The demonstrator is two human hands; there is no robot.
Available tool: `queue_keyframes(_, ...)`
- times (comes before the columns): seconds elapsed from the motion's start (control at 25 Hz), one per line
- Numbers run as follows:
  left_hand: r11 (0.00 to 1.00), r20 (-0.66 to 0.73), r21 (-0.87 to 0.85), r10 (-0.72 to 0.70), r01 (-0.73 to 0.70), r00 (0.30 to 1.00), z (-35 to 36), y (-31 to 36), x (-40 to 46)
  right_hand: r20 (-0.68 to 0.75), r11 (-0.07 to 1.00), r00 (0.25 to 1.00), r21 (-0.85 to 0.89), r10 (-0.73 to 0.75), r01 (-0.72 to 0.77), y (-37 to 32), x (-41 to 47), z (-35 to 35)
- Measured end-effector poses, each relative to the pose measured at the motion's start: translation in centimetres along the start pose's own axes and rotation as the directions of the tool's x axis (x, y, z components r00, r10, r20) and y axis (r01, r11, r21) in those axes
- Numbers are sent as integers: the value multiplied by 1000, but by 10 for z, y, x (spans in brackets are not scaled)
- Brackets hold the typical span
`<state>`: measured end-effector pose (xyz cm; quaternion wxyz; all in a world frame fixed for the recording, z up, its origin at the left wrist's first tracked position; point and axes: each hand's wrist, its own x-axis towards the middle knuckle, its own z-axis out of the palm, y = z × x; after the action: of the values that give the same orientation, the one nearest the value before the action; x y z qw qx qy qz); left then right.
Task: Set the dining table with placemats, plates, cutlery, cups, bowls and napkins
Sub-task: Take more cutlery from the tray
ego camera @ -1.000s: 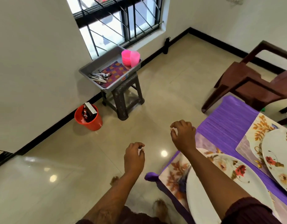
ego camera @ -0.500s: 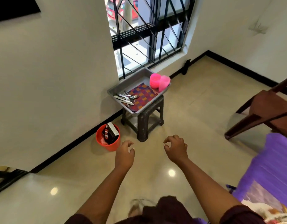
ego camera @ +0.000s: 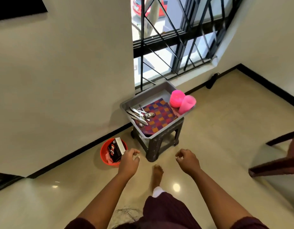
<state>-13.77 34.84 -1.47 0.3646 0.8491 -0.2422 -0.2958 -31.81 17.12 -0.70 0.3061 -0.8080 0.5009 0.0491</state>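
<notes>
Nothing is held: left hand [ego camera: 128, 160] and right hand [ego camera: 187, 160] hang loosely curled. Cutlery [ego camera: 139, 114] is best gathered together from the tray [ego camera: 126, 103].

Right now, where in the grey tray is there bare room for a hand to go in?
The tray is bare along its back, window-side strip, bordered by the cutlery, the checked cloth and the pink cups. The front is crowded: cloth and cutlery cover it. Both hands hold nothing.
</notes>
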Motion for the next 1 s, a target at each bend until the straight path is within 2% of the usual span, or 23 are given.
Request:
queue_keyframes(0.16, 997, -31, 23, -79, 79, 996, -10, 37, 76, 140, 996, 986, -2, -88, 89, -31, 91, -33)
queue_keyframes(0.32, 991, -24, -6, -135, 135, 991, -2, 69, 134, 290, 981, 941, -36, -174, 192, -55, 170, -58)
queue_keyframes(0.48, 973, 0, -81, -218, 217, 976, 11, 77, 157, 378, 982, 915, -66, -140, 178, -63, 224, -60)
queue_keyframes(0.68, 907, -1, -193, -381, 374, 925, 11, 70, 184, 476, 986, 870, -30, -128, 162, -83, 271, -42)
queue_keyframes(1.0, 868, 77, -209, -444, 450, 893, 11, 67, 250, 545, 986, 829, -26, -127, 167, -125, 337, -12)
